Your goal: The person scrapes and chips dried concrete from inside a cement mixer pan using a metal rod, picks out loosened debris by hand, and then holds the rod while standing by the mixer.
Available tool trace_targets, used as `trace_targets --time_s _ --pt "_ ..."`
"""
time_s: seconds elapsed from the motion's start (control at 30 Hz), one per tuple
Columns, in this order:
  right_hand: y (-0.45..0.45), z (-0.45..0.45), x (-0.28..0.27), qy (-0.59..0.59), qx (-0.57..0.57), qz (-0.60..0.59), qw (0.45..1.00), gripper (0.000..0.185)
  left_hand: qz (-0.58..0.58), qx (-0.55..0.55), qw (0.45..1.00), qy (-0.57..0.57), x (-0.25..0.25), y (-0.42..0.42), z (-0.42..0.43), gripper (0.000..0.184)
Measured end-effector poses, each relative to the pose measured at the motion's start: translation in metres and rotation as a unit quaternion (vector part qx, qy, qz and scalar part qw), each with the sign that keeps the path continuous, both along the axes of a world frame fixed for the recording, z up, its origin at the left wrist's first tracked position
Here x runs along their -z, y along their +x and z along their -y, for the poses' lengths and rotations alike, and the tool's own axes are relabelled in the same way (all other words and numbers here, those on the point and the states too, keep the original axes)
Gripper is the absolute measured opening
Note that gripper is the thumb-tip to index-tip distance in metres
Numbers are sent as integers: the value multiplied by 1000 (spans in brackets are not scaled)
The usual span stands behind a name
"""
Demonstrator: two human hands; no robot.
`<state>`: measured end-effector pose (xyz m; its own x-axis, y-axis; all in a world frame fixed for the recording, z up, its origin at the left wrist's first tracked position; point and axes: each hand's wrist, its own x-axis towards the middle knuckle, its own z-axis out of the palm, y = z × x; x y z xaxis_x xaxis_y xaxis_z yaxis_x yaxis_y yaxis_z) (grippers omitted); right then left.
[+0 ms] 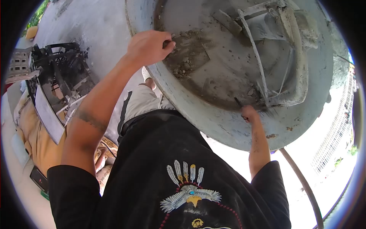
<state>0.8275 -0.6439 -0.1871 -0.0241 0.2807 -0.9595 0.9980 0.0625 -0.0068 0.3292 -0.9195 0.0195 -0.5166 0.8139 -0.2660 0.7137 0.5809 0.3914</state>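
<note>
Our right hand (pixel 248 113) grips a dark tool (pixel 238 102) inside the pan (pixel 183 93). Left hand (pixel 150 47) curled over rim; we can't tell its grip.

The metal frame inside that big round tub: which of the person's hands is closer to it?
The right hand, close to the near corner of the metal frame. The left hand is farther off, over the left rim of the tub.
</note>
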Motion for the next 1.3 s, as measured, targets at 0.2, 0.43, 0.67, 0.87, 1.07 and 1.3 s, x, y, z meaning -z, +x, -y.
trace_targets --time_s 0.2,0.43,0.67,0.87,1.07,1.3 --pt "-94 59 -79 -80 39 -1 996 37 16 -33 999 2 -3 2 -6 24" --pt "34 -47 -45 169 -172 -74 968 32 30 -26 999 37 -8 5 -6 24" --pt "141 -103 89 269 -340 24 901 31 16 1 998 57 1 4 -5 23" --pt "-39 8 94 235 -250 -56 938 31 -11 26 993 -116 -13 7 -15 26" --pt "-224 102 -41 87 -225 -145 960 50 37 123 983 -133 11 6 -23 33" --pt "-216 144 -163 236 -27 -303 923 34 16 344 937 55 14 103 -56 59"
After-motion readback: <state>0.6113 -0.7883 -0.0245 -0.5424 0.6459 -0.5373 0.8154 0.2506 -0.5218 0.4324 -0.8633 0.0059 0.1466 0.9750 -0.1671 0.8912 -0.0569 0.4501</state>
